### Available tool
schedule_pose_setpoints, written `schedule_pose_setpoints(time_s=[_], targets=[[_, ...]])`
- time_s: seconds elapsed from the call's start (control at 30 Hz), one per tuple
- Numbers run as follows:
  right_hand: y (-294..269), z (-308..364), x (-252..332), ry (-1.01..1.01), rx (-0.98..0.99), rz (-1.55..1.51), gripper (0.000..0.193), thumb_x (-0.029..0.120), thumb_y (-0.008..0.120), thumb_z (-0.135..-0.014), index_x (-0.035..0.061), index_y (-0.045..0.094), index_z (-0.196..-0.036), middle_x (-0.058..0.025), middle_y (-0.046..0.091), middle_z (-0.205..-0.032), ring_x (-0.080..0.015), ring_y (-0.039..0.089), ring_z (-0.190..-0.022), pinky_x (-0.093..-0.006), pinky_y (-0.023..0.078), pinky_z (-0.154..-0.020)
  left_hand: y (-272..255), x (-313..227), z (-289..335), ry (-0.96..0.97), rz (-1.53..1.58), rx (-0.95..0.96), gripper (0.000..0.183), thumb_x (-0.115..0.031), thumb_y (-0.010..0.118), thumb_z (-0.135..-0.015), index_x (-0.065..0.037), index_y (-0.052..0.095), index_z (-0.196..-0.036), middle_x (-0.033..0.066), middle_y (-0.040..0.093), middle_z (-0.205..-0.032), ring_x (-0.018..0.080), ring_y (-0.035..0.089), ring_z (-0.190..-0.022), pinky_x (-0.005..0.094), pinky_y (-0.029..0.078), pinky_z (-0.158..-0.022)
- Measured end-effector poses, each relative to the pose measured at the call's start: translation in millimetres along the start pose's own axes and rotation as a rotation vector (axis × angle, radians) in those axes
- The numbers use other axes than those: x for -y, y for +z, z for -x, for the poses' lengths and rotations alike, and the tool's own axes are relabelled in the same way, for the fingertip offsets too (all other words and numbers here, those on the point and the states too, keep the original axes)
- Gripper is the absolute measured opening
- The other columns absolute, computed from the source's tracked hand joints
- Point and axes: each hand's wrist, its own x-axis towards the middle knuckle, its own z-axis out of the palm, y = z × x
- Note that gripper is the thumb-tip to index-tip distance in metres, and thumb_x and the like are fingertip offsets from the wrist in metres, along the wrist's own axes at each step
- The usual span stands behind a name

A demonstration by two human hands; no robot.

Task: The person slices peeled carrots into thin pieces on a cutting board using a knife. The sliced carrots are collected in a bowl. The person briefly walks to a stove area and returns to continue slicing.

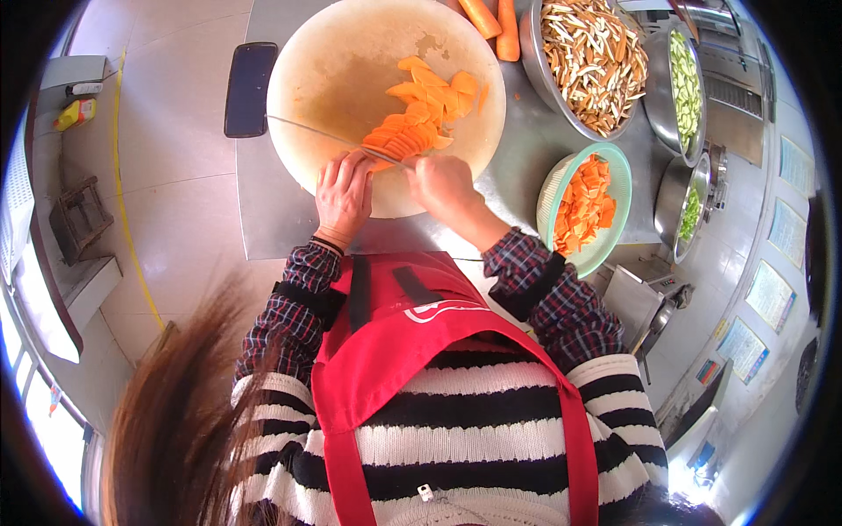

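A round, worn cutting board [320, 44] lies on a metal table. My right hand [445, 186] is closed round the handle of a kitchen knife [311, 131], whose blade reaches to the left across the near half of the board. Beside the blade, my left hand [344, 195] presses its curled fingers on a carrot piece [380, 165], mostly hidden by fingers and blade. Just beyond the blade, overlapping carrot slices [421, 112] fan out toward the back right.
A dark phone [250, 90] rests left of the board. Whole carrots [508, 31] lie at the back, near a steel bowl [532, 61] of brown-and-white strips. Right of the board stands a green basket [621, 197] of cut carrot. Farther right are steel bowls [660, 114] of chopped green vegetable.
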Motion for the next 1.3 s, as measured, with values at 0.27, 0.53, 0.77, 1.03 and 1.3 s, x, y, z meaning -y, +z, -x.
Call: schedule_pose_setpoints(time_s=[0.27, 0.53, 0.77, 1.03, 1.3], targets=[[-41, 24, -8, 0.051, 0.118, -0.023, 0.023, 0.028, 0.065, -0.09, 0.0077, 0.077, -0.088, -0.0199, 0.069, -0.077, -0.0396, 0.068, -0.07, -0.0502, 0.054, -0.068, -1, 3, 1, 0.016, 0.007, -0.027, 0.023, -0.008, 0.063, -0.086, -0.008, 0.066, -0.11, 0.0074, 0.064, -0.116, 0.0317, 0.059, -0.11, 0.0437, 0.045, -0.094], [-13, -1, 12, 0.038, 0.055, -0.022, 0.03, 0.03, 0.066, -0.09, 0.0022, 0.073, -0.082, -0.0206, 0.067, -0.072, -0.0396, 0.068, -0.071, -0.0498, 0.053, -0.065, -4, 3, 3, 0.003, 0.008, -0.029, 0.02, -0.008, 0.063, -0.088, -0.008, 0.066, -0.108, 0.0097, 0.063, -0.113, 0.0326, 0.06, -0.108, 0.0437, 0.044, -0.095], [-37, 22, -5, 0.02, 0.063, -0.053, 0.026, 0.028, 0.065, -0.091, 0.0044, 0.075, -0.086, -0.0196, 0.068, -0.072, -0.0385, 0.069, -0.072, -0.0497, 0.054, -0.066, -2, 6, 3, 0.017, 0.032, -0.04, 0.019, -0.009, 0.064, -0.088, -0.007, 0.065, -0.106, 0.0106, 0.063, -0.113, 0.0329, 0.059, -0.107, 0.0438, 0.045, -0.093], [-12, 10, 0, -0.009, 0.019, -0.055, 0.022, 0.029, 0.065, -0.091, 0.0119, 0.079, -0.096, -0.018, 0.068, -0.072, -0.0373, 0.068, -0.07, -0.0486, 0.054, -0.065, -3, 7, 2, 0.004, 0.019, -0.044, 0.019, -0.01, 0.064, -0.088, -0.007, 0.065, -0.107, 0.0109, 0.062, -0.111, 0.0331, 0.059, -0.107, 0.0442, 0.045, -0.093], [-16, 9, 12, 0.002, 0.088, 0.077, 0.023, 0.028, 0.064, -0.091, 0.0091, 0.077, -0.089, -0.019, 0.068, -0.07, -0.0395, 0.068, -0.067, -0.0489, 0.054, -0.064, -2, 8, 6, 0.001, 0.025, -0.053, 0.022, -0.009, 0.065, -0.087, -0.007, 0.066, -0.108, 0.0115, 0.062, -0.111, 0.0333, 0.059, -0.108, 0.0451, 0.046, -0.093]])
